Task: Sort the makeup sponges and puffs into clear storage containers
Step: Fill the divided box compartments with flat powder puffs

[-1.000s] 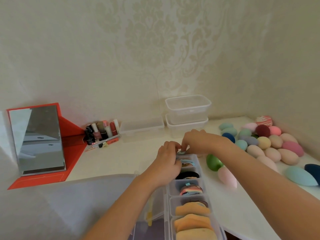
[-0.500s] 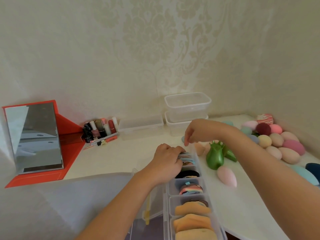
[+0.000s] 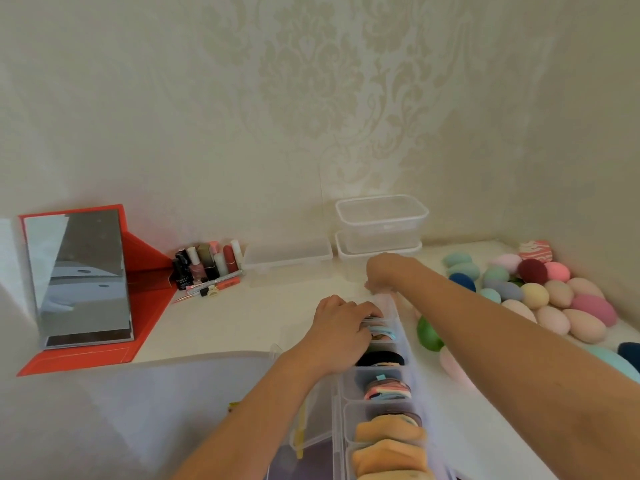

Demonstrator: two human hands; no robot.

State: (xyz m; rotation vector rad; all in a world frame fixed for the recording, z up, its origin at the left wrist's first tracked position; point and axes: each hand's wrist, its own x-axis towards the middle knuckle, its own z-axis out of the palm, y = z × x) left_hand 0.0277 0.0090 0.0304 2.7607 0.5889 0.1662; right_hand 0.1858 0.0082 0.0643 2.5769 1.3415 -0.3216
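- left hand [image 3: 341, 332], centre of the frame: fingers [image 3: 363, 311] curled down over the far compartments of the clear organizer [image 3: 346, 407], tips against the pale blue puffs [image 3: 382, 330] there. whether they pinch one or only press, i cannot tell.
- right hand [image 3: 384, 273], just above and right of the left: fingers bent downward at the organizer's far end. the hand is blurred and its fingertips are hidden, so i cannot tell if it grips anything.
- the organizer runs from frame centre to the bottom edge, where it is cut off. nearer compartments hold a black puff [image 3: 381, 358], striped pink-and-blue puffs [image 3: 388, 389] and orange puffs [image 3: 389, 433].
- loose egg-shaped sponges [image 3: 554, 296] lie piled on the table [image 3: 242, 323] at centre right, apart from the organizer. the nearest ones run off the right edge.
- a green sponge [image 3: 427, 336] and a pale pink sponge [image 3: 450, 367] lie just right of the organizer, each partly hidden by the right forearm.
- 2 stacked clear containers [image 3: 381, 221] and 1 flat clear container [image 3: 287, 254] stand against the wall, above the hands.
- left of the frame: a mirror [image 3: 79, 275] in a red stand, with small cosmetic bottles [image 3: 204, 265] beside it.
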